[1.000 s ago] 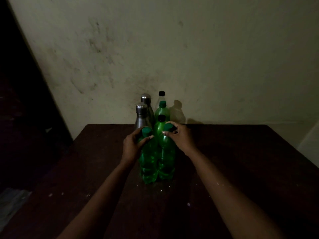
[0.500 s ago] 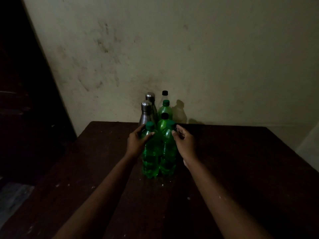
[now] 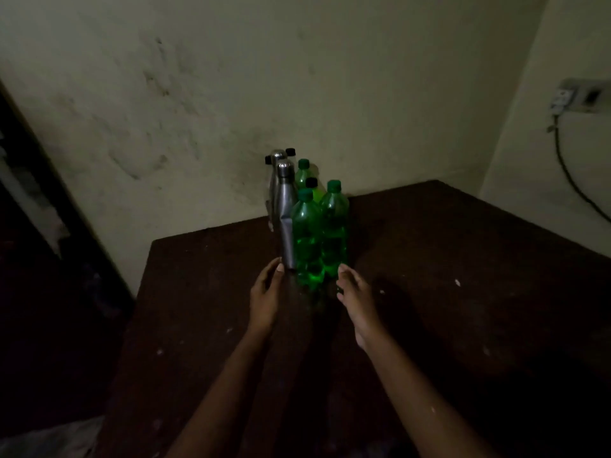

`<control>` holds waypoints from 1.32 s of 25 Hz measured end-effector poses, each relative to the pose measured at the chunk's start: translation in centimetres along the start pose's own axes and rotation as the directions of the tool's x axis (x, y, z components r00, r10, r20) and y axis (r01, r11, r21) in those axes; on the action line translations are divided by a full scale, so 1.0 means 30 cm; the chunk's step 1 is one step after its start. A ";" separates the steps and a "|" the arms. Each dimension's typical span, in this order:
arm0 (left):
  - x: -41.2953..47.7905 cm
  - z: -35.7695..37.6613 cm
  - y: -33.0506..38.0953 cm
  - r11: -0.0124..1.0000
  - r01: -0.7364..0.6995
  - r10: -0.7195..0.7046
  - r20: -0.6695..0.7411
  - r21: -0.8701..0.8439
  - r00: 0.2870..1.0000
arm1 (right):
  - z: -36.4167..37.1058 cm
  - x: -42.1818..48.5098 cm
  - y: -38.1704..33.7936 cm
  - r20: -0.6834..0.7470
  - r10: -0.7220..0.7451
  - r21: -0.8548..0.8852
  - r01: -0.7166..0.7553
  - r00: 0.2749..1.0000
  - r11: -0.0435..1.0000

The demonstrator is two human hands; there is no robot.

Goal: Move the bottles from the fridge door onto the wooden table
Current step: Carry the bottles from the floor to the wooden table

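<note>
Several bottles stand upright in a tight cluster on the dark wooden table (image 3: 446, 276), near its far edge by the wall. Two green plastic bottles are in front, one (image 3: 307, 236) on the left and one (image 3: 335, 223) on the right. A steel bottle (image 3: 287, 213) stands just left of them, with a second steel bottle (image 3: 276, 163) and more green bottles (image 3: 302, 175) behind. My left hand (image 3: 266, 292) is open, low beside the steel bottle's base, fingertips almost touching it. My right hand (image 3: 355, 292) is open, just right of the green bottles' bases, holding nothing.
A stained pale wall rises behind the table. At the right, a wall socket (image 3: 577, 99) has a dark cable (image 3: 572, 173) hanging down. A dark doorway or frame (image 3: 39, 226) fills the left side. The table's left edge drops to a dim floor.
Both hands have let go of the two front green bottles' necks and dropped back to table level. The view has swung left, showing the corner and socket.
</note>
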State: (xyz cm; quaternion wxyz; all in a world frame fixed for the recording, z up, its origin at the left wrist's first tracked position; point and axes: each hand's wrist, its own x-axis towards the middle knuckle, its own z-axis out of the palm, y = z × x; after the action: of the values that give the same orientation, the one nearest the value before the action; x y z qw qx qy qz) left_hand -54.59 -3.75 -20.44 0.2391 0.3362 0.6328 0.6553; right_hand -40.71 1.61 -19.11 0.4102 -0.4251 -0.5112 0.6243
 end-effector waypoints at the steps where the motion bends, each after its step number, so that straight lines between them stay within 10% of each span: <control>1: -0.056 -0.040 -0.015 0.999 0.039 -0.037 0.058 -0.027 0.998 | 0.012 -0.077 0.024 -0.029 0.017 0.009 -0.017 0.999 1.000; 21: -1.707 -0.680 -0.096 0.907 0.419 -0.353 0.481 -0.034 0.802 | -0.082 -1.938 0.459 -0.242 0.245 0.137 -0.217 0.939 0.967; 33: -2.763 -0.911 -0.089 0.839 0.542 -0.444 0.631 0.045 0.636 | -0.257 -2.998 0.785 -0.536 0.315 0.146 -0.281 0.783 0.948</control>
State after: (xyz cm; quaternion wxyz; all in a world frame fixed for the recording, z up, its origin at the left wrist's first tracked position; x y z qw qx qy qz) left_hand -20.52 -83.04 -33.79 0.6267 0.3266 0.5354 0.4624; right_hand -8.04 -84.63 -33.23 0.4485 -0.6503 -0.2788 0.5461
